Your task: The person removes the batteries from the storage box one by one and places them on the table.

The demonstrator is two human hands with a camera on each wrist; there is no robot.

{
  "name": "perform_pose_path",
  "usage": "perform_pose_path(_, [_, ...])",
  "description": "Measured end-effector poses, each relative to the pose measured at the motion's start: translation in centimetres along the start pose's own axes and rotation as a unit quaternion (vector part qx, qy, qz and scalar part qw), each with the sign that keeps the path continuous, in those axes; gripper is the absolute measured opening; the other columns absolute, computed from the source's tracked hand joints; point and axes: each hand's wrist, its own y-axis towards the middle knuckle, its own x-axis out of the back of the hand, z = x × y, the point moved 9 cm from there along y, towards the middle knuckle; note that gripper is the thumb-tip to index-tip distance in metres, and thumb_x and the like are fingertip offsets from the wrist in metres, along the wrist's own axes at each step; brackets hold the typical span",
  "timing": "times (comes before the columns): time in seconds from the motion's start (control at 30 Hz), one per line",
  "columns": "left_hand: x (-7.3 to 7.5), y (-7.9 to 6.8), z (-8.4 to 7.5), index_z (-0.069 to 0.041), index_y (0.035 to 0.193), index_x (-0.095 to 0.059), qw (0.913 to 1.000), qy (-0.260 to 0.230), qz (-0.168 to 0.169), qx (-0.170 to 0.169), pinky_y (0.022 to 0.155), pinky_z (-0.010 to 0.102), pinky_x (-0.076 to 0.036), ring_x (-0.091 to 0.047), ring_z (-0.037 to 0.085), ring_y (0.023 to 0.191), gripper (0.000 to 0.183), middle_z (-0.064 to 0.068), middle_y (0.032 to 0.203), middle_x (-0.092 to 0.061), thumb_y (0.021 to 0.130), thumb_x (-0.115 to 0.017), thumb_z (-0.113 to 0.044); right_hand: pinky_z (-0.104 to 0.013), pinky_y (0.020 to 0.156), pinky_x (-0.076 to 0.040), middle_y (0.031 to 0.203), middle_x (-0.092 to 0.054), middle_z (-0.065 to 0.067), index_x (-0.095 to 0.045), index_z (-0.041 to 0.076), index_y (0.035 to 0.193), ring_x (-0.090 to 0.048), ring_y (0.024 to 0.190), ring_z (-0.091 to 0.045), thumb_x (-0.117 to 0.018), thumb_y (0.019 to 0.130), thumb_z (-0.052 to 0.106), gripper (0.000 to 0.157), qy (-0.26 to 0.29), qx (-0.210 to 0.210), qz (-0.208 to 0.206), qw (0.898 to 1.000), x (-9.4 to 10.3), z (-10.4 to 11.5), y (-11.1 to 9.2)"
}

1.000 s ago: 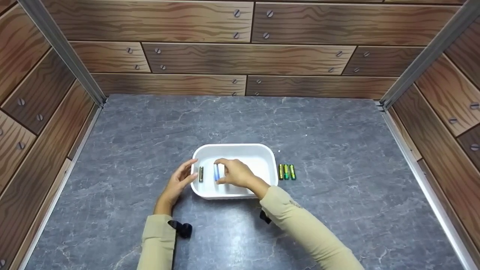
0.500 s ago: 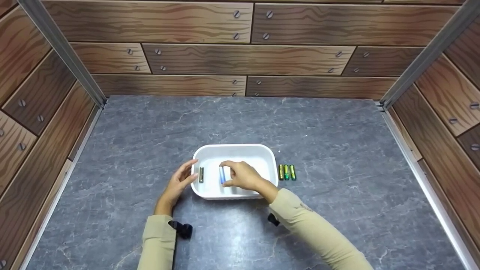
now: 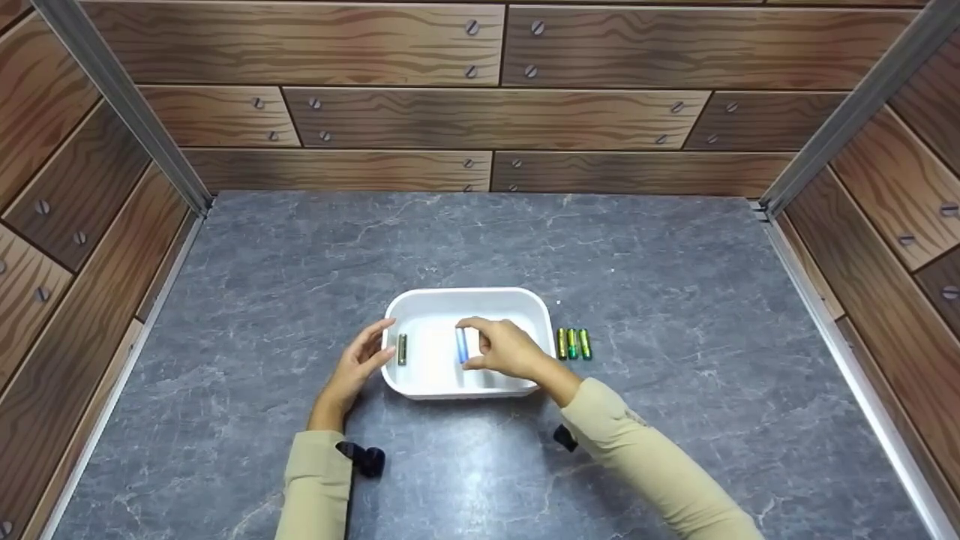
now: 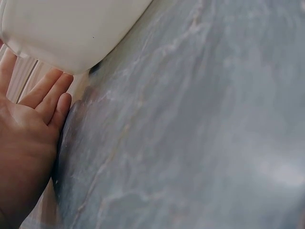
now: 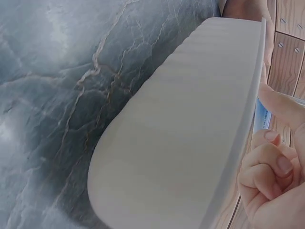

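Observation:
A white tray point(image 3: 420, 380) stands on the table, its outer wall filling much of the right wrist view. Between thumb and index finger, my right hand point(image 3: 511, 349) pinches a blue and white battery point(image 3: 462, 346) over the tray's middle. The other fingers of that hand point(image 5: 271, 176) curl in, and a strip of the blue battery point(image 5: 261, 114) shows beside the rim. My left hand point(image 3: 357, 366) rests with spread fingers at the tray's left rim; its fingertips meet the outer wall in the left wrist view. A dark gold battery point(image 3: 403, 349) lies inside at the left end.
Three green and gold batteries point(image 3: 573, 344) lie side by side on the table, just right of the tray. The grey marbled tabletop point(image 3: 300, 247) is bounded by wood-patterned walls point(image 3: 420, 116) at the back and sides.
My right hand has moved right across the tray, carrying the blue and white battery away from the dark gold one. The left hand and the tray have stayed in place.

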Motion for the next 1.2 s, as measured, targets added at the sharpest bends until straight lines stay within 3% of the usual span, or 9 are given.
perform_pose_path(0.33, [0.0,0.0,0.1,-0.001,0.143,-0.041,1.0,0.002,0.0,0.0,0.098,0.012,-0.041,-0.038,0.037,0.141,0.054,0.024,0.15,-0.041,0.092,-0.059,-0.003,-0.019,0.058,-0.034,0.061,-0.044,0.008,-0.057,0.006,0.13,-0.037,0.055,-0.006,-0.08,0.078,0.019,0.058,0.002,0.008,-0.016,1.0,1.3,-0.7,-1.1])
perform_pose_path(0.53, [0.0,0.0,-0.1,0.001,0.143,-0.041,0.9999,0.005,0.002,-0.01,0.098,0.011,-0.04,-0.037,0.039,0.142,0.053,0.025,0.15,-0.04,0.092,-0.059,-0.003,-0.019,0.061,-0.038,0.062,-0.046,0.007,-0.057,0.004,0.13,-0.038,0.056,-0.005,-0.079,0.078,0.016,0.059,0.025,0.005,-0.022,0.999,2.1,-1.5,-1.5])
perform_pose_path(0.73, [0.0,0.0,0.0,-0.001,0.143,-0.041,1.0,0.003,0.002,-0.004,0.098,0.011,-0.04,-0.037,0.037,0.142,0.054,0.023,0.151,-0.04,0.092,-0.059,-0.003,-0.018,0.057,-0.034,0.062,-0.043,0.006,-0.056,0.0,0.13,-0.037,0.056,-0.005,-0.078,0.078,0.011,0.058,0.06,0.008,-0.03,0.998,3.1,-2.3,-1.9])
perform_pose_path(0.83, [0.0,-0.1,0.0,-0.002,0.143,-0.041,1.0,0.007,0.001,-0.001,0.101,0.016,-0.039,-0.038,0.037,0.142,0.054,0.023,0.151,-0.04,0.093,-0.059,-0.004,-0.018,0.056,-0.034,0.062,-0.043,0.006,-0.055,0.0,0.131,-0.037,0.056,-0.006,-0.078,0.078,0.011,0.059,0.071,-0.001,-0.029,0.997,3.5,-2.8,-2.2])
perform_pose_path(1.07, [0.0,-0.1,0.2,-0.004,0.144,-0.041,0.9999,0.01,-0.002,0.012,0.113,0.04,-0.034,-0.039,0.036,0.141,0.054,0.021,0.151,-0.041,0.093,-0.058,-0.004,-0.017,0.054,-0.033,0.062,-0.043,0.006,-0.055,-0.001,0.13,-0.038,0.055,-0.006,-0.078,0.077,0.009,0.058,0.078,-0.012,-0.034,0.996,4.3,-3.8,-2.8])
perform_pose_path(1.2, [0.0,-0.1,0.2,-0.003,0.144,-0.041,0.9999,0.009,-0.004,0.009,0.109,0.029,-0.037,-0.039,0.035,0.141,0.054,0.021,0.151,-0.041,0.093,-0.059,-0.004,-0.017,0.053,-0.033,0.062,-0.043,0.005,-0.056,-0.002,0.129,-0.038,0.054,-0.005,-0.078,0.077,0.007,0.058,0.08,-0.01,-0.039,0.996,4.6,-4.3,-3.3])
